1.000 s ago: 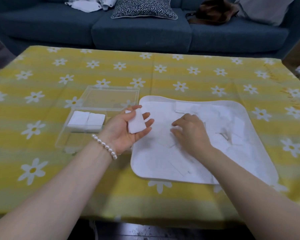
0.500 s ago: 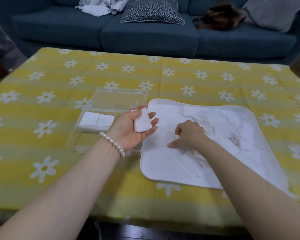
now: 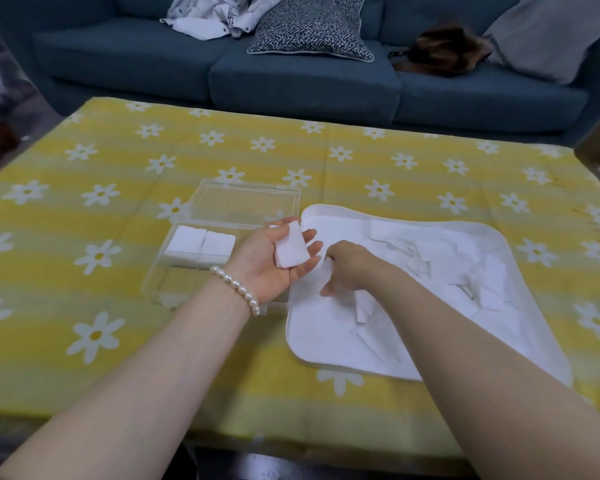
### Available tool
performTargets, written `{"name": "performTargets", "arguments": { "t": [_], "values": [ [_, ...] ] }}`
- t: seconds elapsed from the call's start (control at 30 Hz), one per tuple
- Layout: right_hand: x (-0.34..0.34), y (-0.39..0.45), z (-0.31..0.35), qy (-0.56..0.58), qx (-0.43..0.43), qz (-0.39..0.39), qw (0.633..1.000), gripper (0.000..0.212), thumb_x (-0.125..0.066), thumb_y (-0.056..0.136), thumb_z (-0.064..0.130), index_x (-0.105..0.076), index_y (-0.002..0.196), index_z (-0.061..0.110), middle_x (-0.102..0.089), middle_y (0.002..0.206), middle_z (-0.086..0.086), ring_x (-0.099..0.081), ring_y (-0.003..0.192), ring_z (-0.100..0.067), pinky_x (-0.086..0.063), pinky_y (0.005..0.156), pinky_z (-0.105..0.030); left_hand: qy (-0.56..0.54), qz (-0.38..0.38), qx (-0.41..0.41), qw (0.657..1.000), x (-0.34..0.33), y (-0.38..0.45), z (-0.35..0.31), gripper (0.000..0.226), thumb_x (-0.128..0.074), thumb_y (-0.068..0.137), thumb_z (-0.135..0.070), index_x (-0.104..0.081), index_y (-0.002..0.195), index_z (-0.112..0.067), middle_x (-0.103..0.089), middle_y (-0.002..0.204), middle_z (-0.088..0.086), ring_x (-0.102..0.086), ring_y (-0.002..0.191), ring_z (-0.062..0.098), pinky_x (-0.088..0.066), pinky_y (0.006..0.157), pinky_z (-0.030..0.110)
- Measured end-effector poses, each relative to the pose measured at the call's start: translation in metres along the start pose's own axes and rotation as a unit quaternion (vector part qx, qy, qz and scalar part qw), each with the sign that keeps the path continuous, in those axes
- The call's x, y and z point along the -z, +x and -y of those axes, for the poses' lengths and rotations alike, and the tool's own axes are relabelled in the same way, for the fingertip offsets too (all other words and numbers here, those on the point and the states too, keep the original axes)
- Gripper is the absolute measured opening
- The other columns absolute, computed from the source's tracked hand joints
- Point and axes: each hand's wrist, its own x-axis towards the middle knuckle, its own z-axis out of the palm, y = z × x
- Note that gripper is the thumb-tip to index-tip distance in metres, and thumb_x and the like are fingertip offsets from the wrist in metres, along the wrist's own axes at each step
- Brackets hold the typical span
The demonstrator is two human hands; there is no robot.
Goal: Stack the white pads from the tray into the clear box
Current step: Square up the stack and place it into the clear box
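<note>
My left hand (image 3: 274, 261), palm up over the clear box (image 3: 222, 244), cradles a small stack of white pads (image 3: 290, 250) in loosely curled fingers. My right hand (image 3: 347, 268) pinches a pad (image 3: 362, 306) just above the white tray (image 3: 326, 351), right of the box. Two pad stacks (image 3: 200, 244) sit inside the box.

We see a yellow striped tablecloth w/ white daisy print (image 3: 361, 161) over the table. Behind it, a dark blue fabric sofa (image 3: 305, 84) w/ a black-and-white herringbone cushion (image 3: 309, 29), crumpled white cloth (image 3: 208, 19), brown furry item (image 3: 440, 51), grey pillow (image 3: 548, 32).
</note>
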Motion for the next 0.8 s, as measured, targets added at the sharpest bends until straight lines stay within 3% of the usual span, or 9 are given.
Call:
{"name": "performTargets", "arguments": {
  "t": [0.13,0.23,0.27,0.33,0.4,0.47,0.6,0.7,0.8],
  "values": [
    [0.002,-0.013,-0.008,0.039,0.029,-0.044,0.998,0.035,-0.078,0.072,0.029,-0.062,0.1,0.015,-0.052,0.093,0.001,-0.053,0.093,-0.02,-0.037,0.073,-0.025,0.003,0.003,0.001,1.0,-0.002,-0.002,0.0,0.021,-0.036,0.102,-0.015,-0.056,0.093,-0.015,-0.063,0.088,0.012,-0.062,0.075,0.026,-0.056,0.047,0.028],
    [0.014,-0.034,-0.023,0.161,0.027,-0.18,0.97,0.019,-0.073,0.076,0.024,-0.069,0.086,0.009,-0.059,0.079,-0.003,-0.055,0.079,-0.022,-0.039,0.067,-0.028,0.016,0.007,0.009,1.0,-0.004,-0.003,0.007,0.022,-0.036,0.102,-0.016,-0.056,0.094,-0.014,-0.063,0.087,0.012,-0.063,0.072,0.025,-0.055,0.048,0.029],
    [0.019,-0.043,-0.03,0.243,0.009,-0.223,0.944,0.016,-0.072,0.078,0.021,-0.068,0.079,0.005,-0.058,0.073,-0.005,-0.053,0.071,-0.021,-0.04,0.065,-0.03,0.02,0.01,0.014,1.0,-0.005,-0.005,0.01,0.021,-0.037,0.101,-0.016,-0.057,0.094,-0.014,-0.063,0.086,0.012,-0.063,0.072,0.025,-0.056,0.049,0.03],
    [0.029,-0.067,-0.041,0.463,-0.028,-0.238,0.853,0.016,-0.069,0.081,0.014,-0.064,0.072,0.002,-0.055,0.066,-0.008,-0.048,0.062,-0.019,-0.04,0.059,-0.031,0.025,0.02,0.025,0.999,-0.008,-0.007,0.021,0.021,-0.037,0.101,-0.017,-0.058,0.096,-0.014,-0.063,0.086,0.012,-0.064,0.072,0.025,-0.056,0.05,0.031],
    [0.034,-0.092,-0.046,0.632,-0.054,-0.172,0.753,0.009,-0.065,0.085,0.009,-0.063,0.076,0.006,-0.056,0.063,-0.006,-0.049,0.054,-0.017,-0.04,0.047,-0.024,0.029,0.038,0.034,0.998,-0.013,-0.009,0.033,0.02,-0.038,0.101,-0.018,-0.058,0.1,-0.015,-0.064,0.086,0.012,-0.065,0.072,0.024,-0.057,0.055,0.034],
    [0.031,-0.111,-0.047,0.702,-0.067,-0.126,0.697,0.003,-0.062,0.086,0.006,-0.062,0.085,0.008,-0.06,0.059,-0.003,-0.053,0.045,-0.012,-0.039,0.038,-0.02,0.034,0.062,0.044,0.997,-0.018,-0.013,0.047,0.018,-0.04,0.1,-0.021,-0.057,0.102,-0.018,-0.065,0.087,0.01,-0.067,0.069,0.022,-0.056,0.063,0.037],
    [0.012,-0.125,-0.046,0.721,-0.068,-0.141,0.675,0.016,-0.065,0.083,0.006,-0.057,0.097,0.005,-0.062,0.073,-0.009,-0.056,0.046,-0.012,-0.042,0.037,-0.019,0.032,0.116,0.066,0.991,-0.024,-0.019,0.07,0.017,-0.052,0.092,-0.033,-0.057,0.104,-0.022,-0.068,0.095,0.007,-0.067,0.08,0.022,-0.055,0.067,0.037],
    [0.006,-0.124,-0.043,0.704,-0.062,-0.163,0.689,0.012,-0.068,0.082,0.007,-0.059,0.089,0.007,-0.063,0.073,-0.008,-0.058,0.049,-0.014,-0.045,0.04,-0.02,0.03,0.146,0.075,0.986,-0.02,-0.02,0.078,0.046,-0.066,0.074,-0.037,-0.055,0.115,-0.021,-0.064,0.113,0.009,-0.062,0.096,0.026,-0.057,0.069,0.034],
    [0.005,-0.121,-0.043,0.691,-0.052,-0.159,0.704,0.01,-0.069,0.081,0.009,-0.06,0.081,0.005,-0.063,0.073,-0.009,-0.058,0.057,-0.018,-0.045,0.043,-0.021,0.036,0.167,0.068,0.983,-0.015,-0.017,0.08,0.064,-0.076,0.07,-0.026,-0.052,0.129,-0.017,-0.063,0.117,0.01,-0.063,0.097,0.024,-0.055,0.067,0.032]
  ]
}}
